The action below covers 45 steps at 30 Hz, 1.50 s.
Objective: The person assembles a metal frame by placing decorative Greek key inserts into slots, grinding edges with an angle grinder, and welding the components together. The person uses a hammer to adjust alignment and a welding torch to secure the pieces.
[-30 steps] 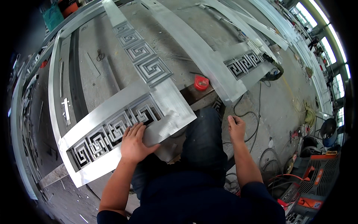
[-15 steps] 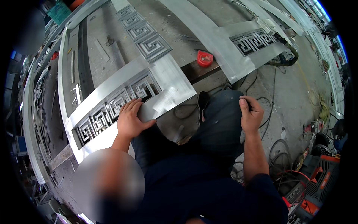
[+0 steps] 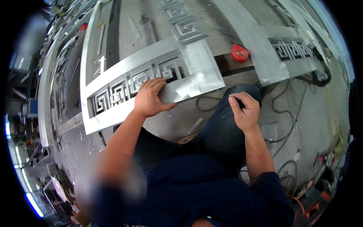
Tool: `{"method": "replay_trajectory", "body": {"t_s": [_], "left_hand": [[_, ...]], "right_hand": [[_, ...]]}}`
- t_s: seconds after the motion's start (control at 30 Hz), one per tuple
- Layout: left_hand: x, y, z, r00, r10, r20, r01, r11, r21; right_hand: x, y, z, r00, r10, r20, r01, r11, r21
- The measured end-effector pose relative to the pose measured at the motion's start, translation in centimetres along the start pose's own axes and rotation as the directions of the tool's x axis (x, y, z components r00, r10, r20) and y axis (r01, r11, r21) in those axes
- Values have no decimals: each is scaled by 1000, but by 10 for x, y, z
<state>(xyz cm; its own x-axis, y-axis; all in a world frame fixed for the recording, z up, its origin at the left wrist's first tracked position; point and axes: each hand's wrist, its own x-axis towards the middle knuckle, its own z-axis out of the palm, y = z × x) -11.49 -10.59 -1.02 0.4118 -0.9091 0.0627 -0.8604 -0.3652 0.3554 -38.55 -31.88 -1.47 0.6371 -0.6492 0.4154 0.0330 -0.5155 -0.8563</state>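
Observation:
My left hand (image 3: 150,99) lies over the near edge of a silvery metal gate frame (image 3: 206,77), fingers stretched across it and thumb apart. Just beyond those fingers, metal fretwork (image 3: 138,78) in a square-spiral pattern fills an opening in the frame. Above my right thigh (image 3: 223,125), my right hand (image 3: 245,111) is closed, with thumb and forefinger pinched together. Whatever it may hold is too small or hidden to make out. A red tape measure (image 3: 239,53) sits on a dark support beam (image 3: 231,63) beyond the frame's corner.
Another frame section with fretwork (image 3: 290,49) lies at the far right, with a dark clamp-like tool (image 3: 321,73) at its end. Black cables (image 3: 293,117) trail over the concrete floor. Long metal profiles (image 3: 45,102) run along the left. Orange and grey equipment (image 3: 317,206) stands lower right.
The view has turned, so the frame appears shifted to the right. My right hand has moved inward, from beside the knee to above the thigh. My left hand stays on the frame's edge.

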Motion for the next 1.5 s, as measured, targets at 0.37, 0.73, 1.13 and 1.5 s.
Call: {"method": "replay_trajectory", "body": {"t_s": [0.37, 0.73, 1.13, 1.5], "left_hand": [[-2, 2, -1, 999, 27, -35, -27, 1000, 7], [-8, 3, -14, 992, -73, 100, 78, 996, -50], [-18, -10, 6, 999, 5, 48, 1, 993, -116], [-19, -18, 6, 999, 43, -16, -45, 987, -156]], "right_hand": [[0, 9, 14, 998, -45, 46, 48, 997, -59], [-6, 3, 38, 1000, 21, 3, -19, 962, -274], [-3, 43, 34, 995, 58, 80, -31, 953, -301], [2, 14, 61, 996, -45, 71, 70, 903, -424]]}}
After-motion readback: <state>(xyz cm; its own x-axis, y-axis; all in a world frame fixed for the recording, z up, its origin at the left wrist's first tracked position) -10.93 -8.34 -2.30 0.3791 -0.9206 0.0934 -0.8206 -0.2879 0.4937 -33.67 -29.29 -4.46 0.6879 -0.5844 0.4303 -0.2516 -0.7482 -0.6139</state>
